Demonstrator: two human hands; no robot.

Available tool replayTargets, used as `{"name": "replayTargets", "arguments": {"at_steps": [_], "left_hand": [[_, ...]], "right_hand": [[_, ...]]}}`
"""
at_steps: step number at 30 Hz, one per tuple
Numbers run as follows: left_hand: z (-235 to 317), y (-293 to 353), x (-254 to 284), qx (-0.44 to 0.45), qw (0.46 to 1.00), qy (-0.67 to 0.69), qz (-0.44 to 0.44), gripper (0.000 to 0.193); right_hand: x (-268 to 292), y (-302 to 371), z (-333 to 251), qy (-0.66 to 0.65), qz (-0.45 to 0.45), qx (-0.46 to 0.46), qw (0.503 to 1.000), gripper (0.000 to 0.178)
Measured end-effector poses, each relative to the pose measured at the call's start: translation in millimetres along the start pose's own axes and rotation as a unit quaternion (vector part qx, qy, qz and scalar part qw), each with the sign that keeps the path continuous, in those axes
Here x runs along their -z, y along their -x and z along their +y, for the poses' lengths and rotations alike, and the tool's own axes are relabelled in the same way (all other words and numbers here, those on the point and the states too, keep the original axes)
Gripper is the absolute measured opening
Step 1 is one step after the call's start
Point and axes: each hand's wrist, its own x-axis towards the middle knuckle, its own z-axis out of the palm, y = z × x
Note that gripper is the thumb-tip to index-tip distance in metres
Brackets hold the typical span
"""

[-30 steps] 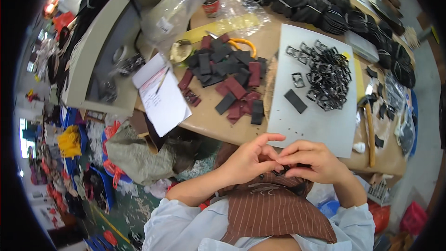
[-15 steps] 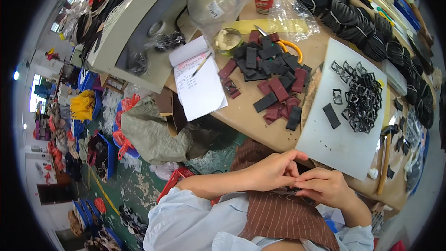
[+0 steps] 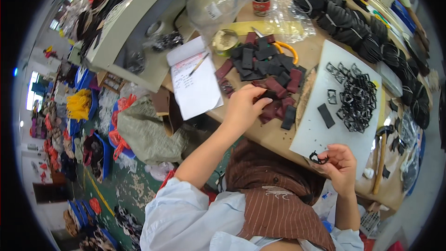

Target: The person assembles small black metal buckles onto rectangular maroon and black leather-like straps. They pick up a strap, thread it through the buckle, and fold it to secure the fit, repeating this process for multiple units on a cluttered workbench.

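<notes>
Premises are presenting as a workshop. From the view's centre, a wooden-handled hammer (image 3: 380, 162) is lying at four o'clock, a heap of glossy black open frames (image 3: 357, 100) at three, tied black coiled bundles (image 3: 336, 24) at two. Blue plastic bins (image 3: 95, 105) are standing around nine, worn green flooring (image 3: 139, 181) showing at eight.

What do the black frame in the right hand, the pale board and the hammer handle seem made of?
Black frame: glossy, metal or plastic; its highlights fit either. Pale board: probably plastic, smooth, from its uniform, grainless surface. Hammer handle: likely wood, matte, from its tan-brown colour.
</notes>
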Motion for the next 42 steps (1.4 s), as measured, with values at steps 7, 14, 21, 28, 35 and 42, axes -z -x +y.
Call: {"name": "replayTargets", "arguments": {"at_steps": [7, 14, 21, 28, 35, 42], "left_hand": [[87.7, 44.8, -45.9, 0.091, 0.876, 0.428, -0.201, 0.029], [99.3, 57.6, -50.9, 0.021, 0.891, 0.393, -0.228, 0.032], [96.8, 59.3, -51.8, -0.046, 0.928, 0.28, -0.242, 0.036], [89.6, 72.1, -69.4, 0.001, 0.934, 0.31, -0.178, 0.038], [86.2, 73.8, -67.2, -0.023, 0.935, 0.302, -0.186, 0.03], [83.5, 72.1, -59.7, -0.04, 0.936, 0.24, -0.253, 0.036]], "right_hand": [[-6.0, -19.5, -47.1, 0.268, -0.08, 0.293, 0.914, 0.026], [6.0, -16.4, -36.6, 0.21, -0.06, 0.313, 0.924, 0.023], [6.8, -14.5, -42.2, 0.206, -0.05, 0.237, 0.948, 0.018], [0.4, -14.2, -26.2, 0.173, -0.001, 0.172, 0.97, 0.015], [-1.5, -8.1, -21.3, 0.177, 0.001, 0.205, 0.963, 0.022], [0.5, -8.3, -14.4, 0.127, -0.001, 0.147, 0.981, 0.025]]}}
